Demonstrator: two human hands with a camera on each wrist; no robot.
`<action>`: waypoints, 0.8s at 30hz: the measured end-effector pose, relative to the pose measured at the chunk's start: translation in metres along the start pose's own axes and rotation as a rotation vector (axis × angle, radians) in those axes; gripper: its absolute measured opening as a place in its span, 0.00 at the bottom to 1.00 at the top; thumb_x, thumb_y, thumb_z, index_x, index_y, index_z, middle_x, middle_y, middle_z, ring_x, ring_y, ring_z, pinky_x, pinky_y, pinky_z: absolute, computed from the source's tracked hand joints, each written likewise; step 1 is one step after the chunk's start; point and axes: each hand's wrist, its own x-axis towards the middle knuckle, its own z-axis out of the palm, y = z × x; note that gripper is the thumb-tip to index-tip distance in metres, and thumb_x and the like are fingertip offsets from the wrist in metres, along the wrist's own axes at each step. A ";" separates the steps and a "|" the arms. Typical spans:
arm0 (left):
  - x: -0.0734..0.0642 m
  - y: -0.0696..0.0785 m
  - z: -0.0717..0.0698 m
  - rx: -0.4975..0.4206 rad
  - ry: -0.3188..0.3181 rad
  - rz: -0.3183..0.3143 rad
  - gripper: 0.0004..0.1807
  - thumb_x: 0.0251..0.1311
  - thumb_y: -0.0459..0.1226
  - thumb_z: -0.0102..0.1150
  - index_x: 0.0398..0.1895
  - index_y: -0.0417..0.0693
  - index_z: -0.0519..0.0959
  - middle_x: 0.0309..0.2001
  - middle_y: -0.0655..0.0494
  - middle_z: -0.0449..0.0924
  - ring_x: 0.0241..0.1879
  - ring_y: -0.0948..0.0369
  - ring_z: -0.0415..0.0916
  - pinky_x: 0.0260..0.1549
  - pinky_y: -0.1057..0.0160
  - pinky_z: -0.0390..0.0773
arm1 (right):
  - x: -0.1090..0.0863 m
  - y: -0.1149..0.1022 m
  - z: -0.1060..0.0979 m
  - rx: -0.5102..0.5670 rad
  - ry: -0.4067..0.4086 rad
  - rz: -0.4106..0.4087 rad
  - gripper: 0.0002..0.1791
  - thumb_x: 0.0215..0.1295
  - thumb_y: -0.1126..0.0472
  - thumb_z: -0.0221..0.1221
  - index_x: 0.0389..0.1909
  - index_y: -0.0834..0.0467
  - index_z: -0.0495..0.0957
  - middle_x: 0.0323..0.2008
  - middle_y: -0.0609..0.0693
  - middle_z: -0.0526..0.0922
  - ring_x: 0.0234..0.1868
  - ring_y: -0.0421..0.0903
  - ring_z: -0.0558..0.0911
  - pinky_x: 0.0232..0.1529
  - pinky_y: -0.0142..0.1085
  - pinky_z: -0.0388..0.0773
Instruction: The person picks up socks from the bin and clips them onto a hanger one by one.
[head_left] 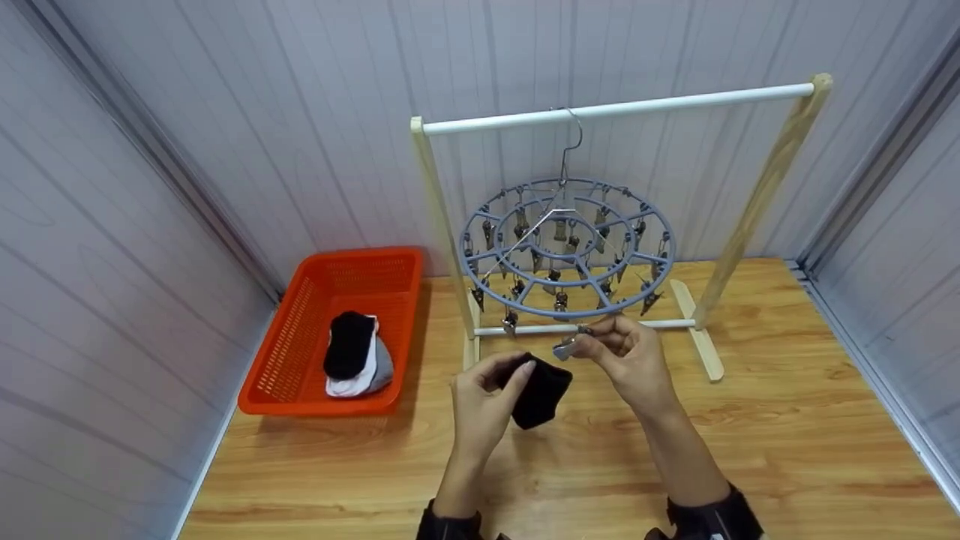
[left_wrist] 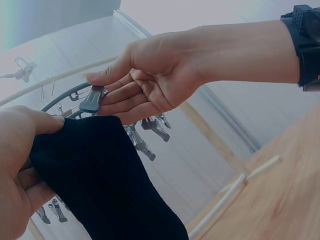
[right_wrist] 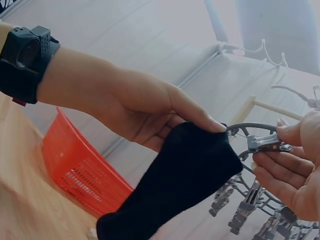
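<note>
Black sock [right_wrist: 175, 175] (long in wrist views only)

Soft light fills the head view; the wrist views look bluish and hazy.

On my feed I count one left hand [head_left: 478, 405], one right hand [head_left: 637, 367], one held black sock [head_left: 541, 396], one orange basket [head_left: 315, 406], one sock pile [head_left: 356, 356], one stand [head_left: 675, 103] and one round hanger [head_left: 540, 310]; its clips [head_left: 561, 301] overlap too much to number.
</note>
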 end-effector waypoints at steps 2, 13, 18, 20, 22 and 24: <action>0.000 0.000 0.000 0.001 -0.001 0.007 0.06 0.66 0.35 0.74 0.43 0.44 0.90 0.39 0.54 0.91 0.35 0.58 0.88 0.36 0.62 0.87 | 0.000 0.002 0.002 0.015 0.000 -0.007 0.06 0.70 0.75 0.64 0.42 0.77 0.78 0.36 0.62 0.90 0.37 0.53 0.91 0.47 0.45 0.88; 0.000 0.002 0.001 -0.015 -0.009 0.042 0.06 0.65 0.34 0.74 0.43 0.44 0.90 0.40 0.54 0.91 0.36 0.56 0.89 0.36 0.60 0.88 | -0.001 0.011 0.011 0.113 -0.042 -0.038 0.09 0.71 0.75 0.63 0.38 0.81 0.76 0.33 0.56 0.91 0.36 0.48 0.91 0.47 0.44 0.88; 0.000 0.003 0.002 -0.003 -0.018 0.048 0.07 0.64 0.34 0.75 0.43 0.44 0.91 0.39 0.55 0.91 0.35 0.58 0.89 0.35 0.60 0.88 | -0.002 0.012 0.015 0.112 -0.019 -0.032 0.09 0.70 0.75 0.64 0.38 0.81 0.77 0.32 0.57 0.91 0.36 0.48 0.91 0.48 0.45 0.88; 0.000 0.004 0.001 0.001 -0.017 0.049 0.07 0.64 0.34 0.75 0.43 0.44 0.91 0.39 0.55 0.91 0.35 0.58 0.88 0.34 0.61 0.87 | -0.002 0.012 0.016 0.108 -0.010 -0.034 0.08 0.70 0.76 0.64 0.37 0.81 0.78 0.32 0.58 0.90 0.36 0.49 0.92 0.48 0.46 0.88; 0.000 0.004 0.001 0.001 -0.017 0.046 0.06 0.65 0.34 0.74 0.43 0.44 0.91 0.40 0.55 0.91 0.34 0.58 0.88 0.35 0.61 0.87 | -0.003 0.012 0.017 0.113 -0.007 -0.041 0.08 0.70 0.76 0.64 0.38 0.81 0.78 0.32 0.58 0.90 0.36 0.49 0.92 0.48 0.46 0.87; -0.001 0.005 0.001 -0.010 -0.023 0.034 0.07 0.65 0.34 0.74 0.43 0.44 0.91 0.39 0.55 0.91 0.34 0.58 0.88 0.35 0.62 0.87 | -0.003 0.013 0.017 0.127 -0.011 -0.057 0.09 0.71 0.76 0.63 0.38 0.82 0.77 0.33 0.59 0.91 0.36 0.49 0.92 0.48 0.46 0.87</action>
